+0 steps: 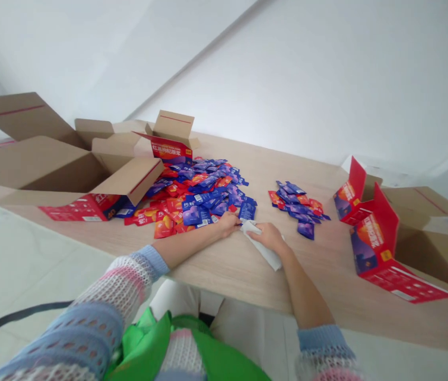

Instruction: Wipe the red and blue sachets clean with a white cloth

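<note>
My right hand (266,237) rests on a folded white cloth or paper sheet (262,247) on the light wood table (224,259), its fingers over the sheet's upper end. My left hand (227,224) lies just beside it, fingertips at the sheet's top corner and close to a blue sachet (247,211). Beyond the hands spreads a large heap of blue and red sachets (198,197). A smaller heap of similar sachets (297,208) lies to the right, beyond my right hand.
Open brown cardboard boxes (39,159) with red printed sides stand at the table's left end. Another open box (418,238) with red printed flaps sits at the right. A green apron (192,349) lies over my lap, below the table's near edge.
</note>
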`<state>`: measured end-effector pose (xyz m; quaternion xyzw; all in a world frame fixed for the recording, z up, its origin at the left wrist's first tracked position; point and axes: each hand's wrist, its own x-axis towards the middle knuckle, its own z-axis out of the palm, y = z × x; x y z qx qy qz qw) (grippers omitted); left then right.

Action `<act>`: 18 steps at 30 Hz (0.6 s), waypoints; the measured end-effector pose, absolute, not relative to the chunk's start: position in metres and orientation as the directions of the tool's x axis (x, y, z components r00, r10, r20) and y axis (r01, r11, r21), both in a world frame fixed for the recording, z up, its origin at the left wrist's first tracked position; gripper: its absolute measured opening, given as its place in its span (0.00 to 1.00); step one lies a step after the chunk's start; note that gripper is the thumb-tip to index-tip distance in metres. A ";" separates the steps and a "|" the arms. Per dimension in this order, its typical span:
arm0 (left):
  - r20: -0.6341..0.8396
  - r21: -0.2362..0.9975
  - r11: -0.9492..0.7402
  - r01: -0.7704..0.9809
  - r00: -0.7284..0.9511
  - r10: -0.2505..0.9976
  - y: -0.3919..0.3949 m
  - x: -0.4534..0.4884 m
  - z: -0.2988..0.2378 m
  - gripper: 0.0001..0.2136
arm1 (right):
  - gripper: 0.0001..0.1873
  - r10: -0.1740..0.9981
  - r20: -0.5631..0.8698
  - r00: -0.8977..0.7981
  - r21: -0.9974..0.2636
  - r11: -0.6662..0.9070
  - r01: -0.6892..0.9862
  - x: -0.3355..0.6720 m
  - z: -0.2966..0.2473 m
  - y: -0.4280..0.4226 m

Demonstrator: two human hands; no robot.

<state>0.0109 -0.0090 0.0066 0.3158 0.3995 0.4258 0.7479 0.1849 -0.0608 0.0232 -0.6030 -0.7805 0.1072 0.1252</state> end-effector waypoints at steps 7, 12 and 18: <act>-0.239 0.860 0.355 -0.367 0.325 0.915 -0.004 0.000 0.031 0.07 | 0.17 0.965 0.184 -0.188 -0.321 0.240 0.916 0.172 0.025 -0.062; -0.101 0.947 0.158 -0.278 0.208 0.973 0.037 -0.010 0.086 0.17 | 0.17 0.962 0.265 -0.062 -0.265 0.134 0.955 0.178 0.025 -0.055; 0.460 0.706 -0.363 0.609 -0.003 0.888 0.106 -0.052 0.143 0.15 | 0.19 0.969 0.246 0.007 -0.256 0.058 0.965 0.184 0.025 -0.053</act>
